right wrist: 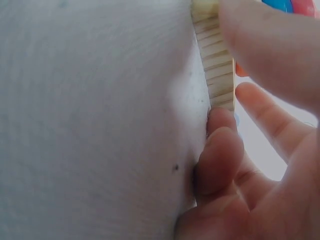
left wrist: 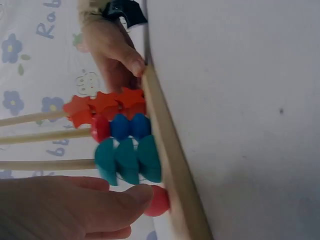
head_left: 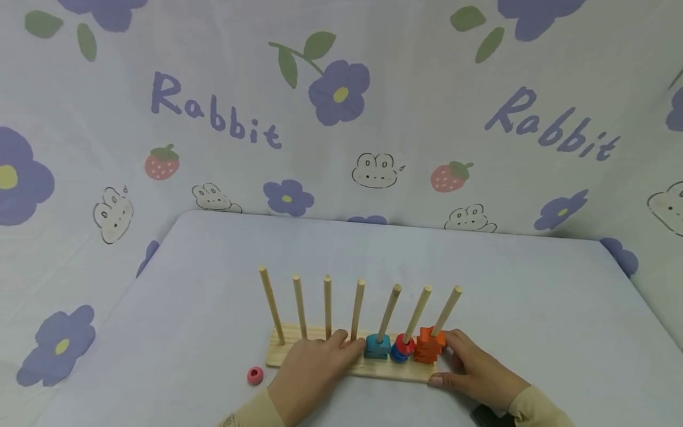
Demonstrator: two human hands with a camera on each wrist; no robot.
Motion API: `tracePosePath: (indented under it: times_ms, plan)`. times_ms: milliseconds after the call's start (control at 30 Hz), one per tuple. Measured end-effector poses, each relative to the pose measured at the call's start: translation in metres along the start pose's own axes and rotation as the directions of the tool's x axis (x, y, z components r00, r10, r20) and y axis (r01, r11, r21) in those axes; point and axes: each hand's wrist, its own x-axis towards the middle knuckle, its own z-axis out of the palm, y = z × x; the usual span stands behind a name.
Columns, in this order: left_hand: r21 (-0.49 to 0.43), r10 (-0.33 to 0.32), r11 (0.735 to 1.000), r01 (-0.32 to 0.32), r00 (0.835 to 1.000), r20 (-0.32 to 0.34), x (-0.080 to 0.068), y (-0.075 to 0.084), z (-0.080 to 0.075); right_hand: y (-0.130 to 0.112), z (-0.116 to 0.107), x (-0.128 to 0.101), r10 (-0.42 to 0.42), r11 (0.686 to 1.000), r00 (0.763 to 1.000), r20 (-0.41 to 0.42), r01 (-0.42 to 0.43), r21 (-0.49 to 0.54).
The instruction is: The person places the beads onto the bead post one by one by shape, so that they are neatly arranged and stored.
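Note:
A wooden peg board with a row of several upright pegs lies on the table. My left hand is at the foot of the fourth peg from the left. In the left wrist view its thumb touches a pinkish-red bead low against the board; the far side of the grip is hidden. Beside it teal pieces, a red-and-blue bead stack and orange star pieces sit on the three right pegs. My right hand grips the board's right end, thumb at the front corner.
A loose pink bead lies on the white tabletop, just off the board's left front corner. Bare pegs rise on the left side. A patterned cloth hangs behind the table.

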Motion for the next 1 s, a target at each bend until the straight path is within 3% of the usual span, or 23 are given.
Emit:
tracePosePath:
  times_ms: [133,233,367,433,467,533,633,700,767,800,833,1000]
  plan:
    - [-0.084,-0.005,0.996,-0.002,0.996,-0.088,-0.011,-0.001,-0.012,0.002,0.001,-0.001,0.011,1.0,1.0,0.005,-0.011,0.003]
    - [-0.133,-0.019,0.991,0.005,0.994,-0.105,-0.02,-0.006,-0.023,0.002,0.0,0.0,0.027,1.0,1.0,0.011,-0.026,-0.003]
    - [-0.075,-0.129,0.989,0.125,0.991,-0.047,-0.038,-0.017,-0.037,-0.002,-0.002,0.004,0.028,0.999,0.999,0.018,-0.028,-0.018]
    - [-0.015,-0.217,0.976,0.217,0.976,0.001,-0.05,-0.023,-0.043,-0.004,-0.003,0.006,0.023,1.0,0.999,0.028,-0.023,-0.013]
    - [0.016,-0.265,0.964,0.265,0.964,0.024,-0.057,-0.027,-0.044,-0.005,-0.003,0.006,0.023,1.0,0.999,0.029,-0.022,-0.013]
    - [0.049,-0.381,0.924,0.378,0.919,0.096,-0.071,-0.033,-0.046,-0.006,-0.004,0.006,0.023,1.0,0.999,0.03,-0.023,-0.012]
    - [0.043,-0.536,0.841,0.54,0.82,0.2,-0.088,-0.045,-0.045,-0.006,-0.004,0.005,0.031,1.0,0.999,0.031,-0.031,-0.006]
    - [0.021,-0.601,0.785,0.62,0.753,0.268,-0.096,-0.052,-0.044,-0.007,-0.004,0.003,0.046,0.999,0.998,0.032,-0.046,-0.003]
    - [-0.007,-0.617,0.759,0.651,0.722,0.314,-0.1,-0.057,-0.042,-0.007,-0.004,0.001,0.057,0.998,0.998,0.031,-0.056,-0.006]
    - [-0.021,-0.613,0.755,0.656,0.716,0.332,-0.101,-0.058,-0.041,-0.006,-0.005,0.001,0.058,0.998,0.998,0.031,-0.058,-0.007]
    - [-0.035,-0.602,0.759,0.65,0.722,0.34,-0.102,-0.059,-0.039,-0.006,-0.004,0.0,0.064,0.998,0.997,0.031,-0.064,-0.006]
    - [-0.117,-0.526,0.805,0.582,0.791,0.312,-0.104,-0.059,-0.035,-0.003,-0.003,0.0,0.051,0.998,0.998,0.042,-0.052,0.037]
